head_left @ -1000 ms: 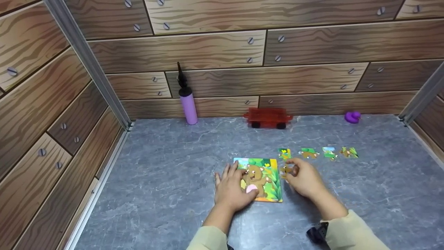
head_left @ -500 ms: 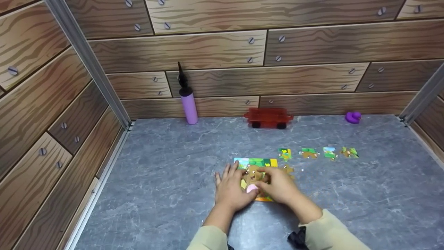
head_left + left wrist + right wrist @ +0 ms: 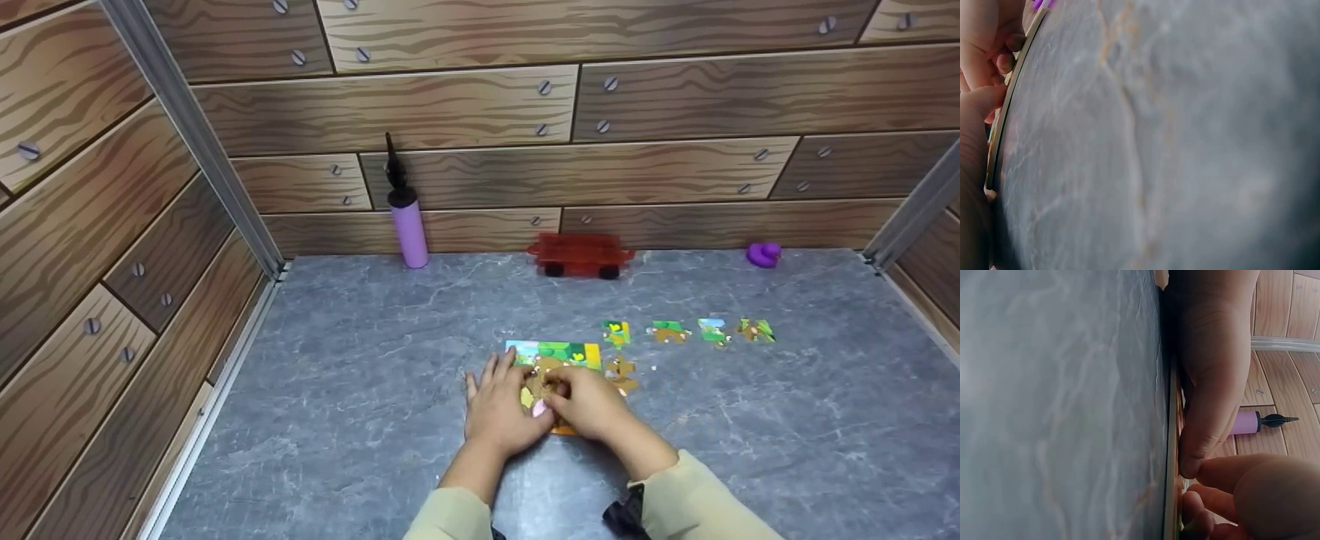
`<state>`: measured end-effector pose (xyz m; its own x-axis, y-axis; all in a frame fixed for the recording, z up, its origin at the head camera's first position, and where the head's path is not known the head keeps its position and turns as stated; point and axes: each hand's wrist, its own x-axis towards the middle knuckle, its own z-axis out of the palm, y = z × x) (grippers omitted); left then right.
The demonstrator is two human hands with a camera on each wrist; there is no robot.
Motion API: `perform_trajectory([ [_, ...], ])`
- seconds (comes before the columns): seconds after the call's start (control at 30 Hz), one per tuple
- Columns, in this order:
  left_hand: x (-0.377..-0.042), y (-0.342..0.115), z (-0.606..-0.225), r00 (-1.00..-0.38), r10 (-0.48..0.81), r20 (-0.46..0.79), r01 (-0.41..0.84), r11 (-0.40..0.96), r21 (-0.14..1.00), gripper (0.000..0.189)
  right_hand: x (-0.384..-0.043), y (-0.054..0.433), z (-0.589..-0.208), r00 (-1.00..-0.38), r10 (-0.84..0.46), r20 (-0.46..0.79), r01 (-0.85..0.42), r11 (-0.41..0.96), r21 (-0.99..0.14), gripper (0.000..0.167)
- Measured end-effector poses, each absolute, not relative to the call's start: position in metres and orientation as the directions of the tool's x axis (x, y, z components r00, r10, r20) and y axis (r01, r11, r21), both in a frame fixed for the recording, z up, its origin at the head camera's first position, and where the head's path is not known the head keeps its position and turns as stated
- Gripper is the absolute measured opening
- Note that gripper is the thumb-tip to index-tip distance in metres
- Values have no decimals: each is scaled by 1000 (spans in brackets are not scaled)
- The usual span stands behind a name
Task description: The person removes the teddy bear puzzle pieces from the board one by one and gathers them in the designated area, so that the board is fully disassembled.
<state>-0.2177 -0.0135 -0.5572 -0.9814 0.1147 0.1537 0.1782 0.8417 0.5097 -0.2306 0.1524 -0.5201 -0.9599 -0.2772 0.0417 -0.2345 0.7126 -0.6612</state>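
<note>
My left hand (image 3: 499, 409) rests on a square bear picture puzzle board (image 3: 555, 350), its fingers spread over the left side. Over the middle of the board, my right hand (image 3: 589, 401) pinches a small brown puzzle piece (image 3: 550, 381), mostly hidden by its fingers. The thumb of the left hand is close beside those fingertips. In the left wrist view, the board's edge (image 3: 1012, 101) runs under both hands. The right wrist view has the left hand (image 3: 1216, 377) above and the right hand (image 3: 1275, 495) below, meeting at the board. Just right of the board lies a loose brown piece (image 3: 621, 375).
Several loose puzzle pieces (image 3: 667, 331) lie in a row behind and to the right. Along the back wall stand a purple hand pump (image 3: 409, 232), a red toy wagon (image 3: 579, 253) and a purple toy duck (image 3: 763, 255). Wood-patterned panels (image 3: 465, 109) enclose the grey tabletop (image 3: 375, 390).
My right hand has moved left from the loose pieces beside the board to the board's middle, carrying a small piece. My left hand has stayed in place on the board.
</note>
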Motion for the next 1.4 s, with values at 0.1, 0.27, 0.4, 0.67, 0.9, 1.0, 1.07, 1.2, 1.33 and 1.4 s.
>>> perform_trajectory([
  [0.1,-218,-13,-557,-982,103,161,172,844,508,77,-231,151,-521,-967,-253,39,-216,724,-655,25],
  [0.27,-218,-13,-554,-987,87,136,145,849,508,97,-234,148,-522,-979,-201,22,-164,729,-664,17],
  [0.4,-218,-13,-555,-987,84,134,142,849,509,101,-235,145,-523,-986,-165,9,-128,728,-674,13],
  [0.67,-217,-15,-558,-987,75,140,137,848,513,103,-234,141,-524,-990,-136,27,-114,680,-725,14],
  [0.9,-216,-16,-557,-988,70,135,132,840,527,108,-235,139,-527,-994,-101,48,-105,689,-717,14],
  [1.0,-216,-16,-556,-988,71,135,133,836,532,108,-236,137,-528,-993,-94,75,-119,696,-708,13],
  [1.07,-216,-15,-556,-989,71,133,132,836,533,108,-236,136,-528,-992,-91,86,-125,711,-692,12],
  [1.2,-217,-14,-555,-989,70,131,130,840,527,106,-237,135,-527,-992,-95,83,-126,754,-644,7],
  [1.33,-218,-13,-555,-990,71,126,127,842,524,109,-239,135,-528,-993,-91,76,-119,758,-641,7],
  [1.4,-217,-13,-556,-990,72,123,126,842,525,111,-238,136,-527,-994,-85,71,-111,738,-665,7],
])
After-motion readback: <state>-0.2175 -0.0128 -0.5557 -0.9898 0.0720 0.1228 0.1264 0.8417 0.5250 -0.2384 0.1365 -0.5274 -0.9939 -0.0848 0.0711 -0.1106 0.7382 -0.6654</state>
